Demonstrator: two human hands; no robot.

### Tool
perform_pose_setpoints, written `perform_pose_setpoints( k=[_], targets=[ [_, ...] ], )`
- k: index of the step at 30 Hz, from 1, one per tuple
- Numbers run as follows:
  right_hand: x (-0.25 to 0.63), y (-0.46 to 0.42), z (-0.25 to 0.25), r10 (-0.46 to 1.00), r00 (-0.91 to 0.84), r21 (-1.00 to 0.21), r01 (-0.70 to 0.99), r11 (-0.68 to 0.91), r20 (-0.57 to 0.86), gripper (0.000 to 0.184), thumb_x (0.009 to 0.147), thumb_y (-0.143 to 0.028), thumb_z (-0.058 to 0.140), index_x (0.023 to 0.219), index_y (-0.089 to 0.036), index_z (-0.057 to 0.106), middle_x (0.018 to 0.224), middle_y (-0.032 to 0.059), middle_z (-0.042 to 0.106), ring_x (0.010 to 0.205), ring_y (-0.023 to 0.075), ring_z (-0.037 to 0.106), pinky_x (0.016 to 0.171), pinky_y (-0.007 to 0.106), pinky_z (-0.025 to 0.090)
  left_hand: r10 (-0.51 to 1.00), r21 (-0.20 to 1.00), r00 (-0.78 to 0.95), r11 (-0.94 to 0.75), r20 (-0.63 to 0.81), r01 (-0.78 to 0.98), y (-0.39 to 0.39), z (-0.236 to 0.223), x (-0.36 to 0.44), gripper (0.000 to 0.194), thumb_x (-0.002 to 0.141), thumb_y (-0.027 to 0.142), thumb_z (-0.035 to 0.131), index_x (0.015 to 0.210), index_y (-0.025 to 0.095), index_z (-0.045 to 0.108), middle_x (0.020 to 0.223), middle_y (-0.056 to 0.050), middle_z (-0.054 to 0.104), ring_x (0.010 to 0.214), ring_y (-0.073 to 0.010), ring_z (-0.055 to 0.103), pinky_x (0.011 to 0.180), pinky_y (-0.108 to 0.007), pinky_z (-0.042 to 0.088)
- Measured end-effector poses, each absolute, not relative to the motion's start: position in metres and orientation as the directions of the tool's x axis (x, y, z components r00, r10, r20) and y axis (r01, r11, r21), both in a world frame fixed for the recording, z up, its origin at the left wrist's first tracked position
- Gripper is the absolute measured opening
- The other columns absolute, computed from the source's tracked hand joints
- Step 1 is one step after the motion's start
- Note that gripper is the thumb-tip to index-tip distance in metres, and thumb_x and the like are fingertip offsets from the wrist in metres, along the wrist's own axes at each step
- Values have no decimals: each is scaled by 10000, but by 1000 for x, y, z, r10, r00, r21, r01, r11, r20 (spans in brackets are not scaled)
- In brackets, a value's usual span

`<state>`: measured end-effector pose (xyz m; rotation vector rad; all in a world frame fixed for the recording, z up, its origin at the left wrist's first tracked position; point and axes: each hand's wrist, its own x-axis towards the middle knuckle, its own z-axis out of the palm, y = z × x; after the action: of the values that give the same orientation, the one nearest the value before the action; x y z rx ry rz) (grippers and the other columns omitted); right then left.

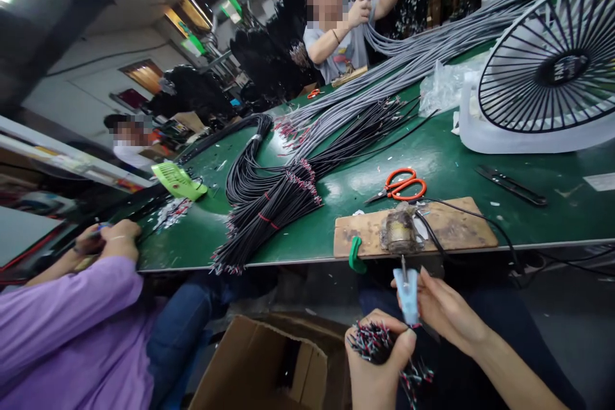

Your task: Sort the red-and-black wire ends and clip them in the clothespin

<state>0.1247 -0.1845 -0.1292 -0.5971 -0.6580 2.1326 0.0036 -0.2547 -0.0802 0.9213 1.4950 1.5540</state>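
My left hand (379, 359) is closed around a thick bundle of thin black cables (372, 341) with red, white and black wire ends. Its thumb and forefinger meet near the lower tip of a light blue plastic clip (408, 298). That clip sits on the metal shaft of a small, grimy motor (401, 230), which is fixed to a wooden board (360, 234) at the table's edge. Around the clip is my right hand (446, 311), its fingers behind it and the thumb at its right side. The wire ends at the clip's tip are too small to make out.
Orange-handled scissors (403, 186), black snips (512, 186) and a white fan (533, 70) stand or lie on the green table (461, 173). Black cable bundles (269, 205) and grey cables (408, 54) stretch across it. A cardboard box (240, 365) is below. Co-workers sit left and opposite.
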Motion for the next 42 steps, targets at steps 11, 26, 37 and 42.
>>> perform_pose_setpoints(
  k=[11, 26, 37, 42],
  targets=[
    [161, -195, -124, 924, -378, -994, -60, -93, -64, 308, 872, -431, 679, 730, -160, 718, 703, 24, 625, 677, 177, 578, 637, 296, 466, 953, 981, -238, 172, -188, -87, -275, -104, -6, 314, 764, 410, 795, 619, 166, 663, 578, -24, 658, 577, -185, 610, 632, -304, 472],
    [152, -212, -104, 910, -355, -975, -18, 221, 213, 235, 945, -275, 610, 739, -198, 691, 698, 27, 670, 671, 189, 616, 913, 409, 460, 859, 979, -479, 109, -180, -173, -286, -119, 4, 261, 621, 331, 895, 673, 173, 695, 661, -12, 694, 609, -184, 677, 618, -276, 545],
    [143, -217, -128, 898, -340, -943, -271, 192, 281, 169, 894, -325, 701, 772, -217, 745, 698, 30, 634, 715, 197, 575, 729, 357, 461, 923, 881, -209, 212, -323, -423, -283, -98, 11, 290, 708, 369, 875, 700, 150, 686, 503, 3, 690, 373, -100, 619, 416, -163, 481],
    [128, -228, -138, 930, -365, -842, -512, -169, 36, 303, 871, -461, 700, 737, -190, 704, 698, 7, 553, 626, 149, 533, 583, 275, 432, 939, 852, -144, 209, -311, -481, -282, -106, 7, 290, 707, 369, 879, 765, 171, 675, 536, -8, 729, 374, -104, 628, 447, -179, 515]
  ],
)
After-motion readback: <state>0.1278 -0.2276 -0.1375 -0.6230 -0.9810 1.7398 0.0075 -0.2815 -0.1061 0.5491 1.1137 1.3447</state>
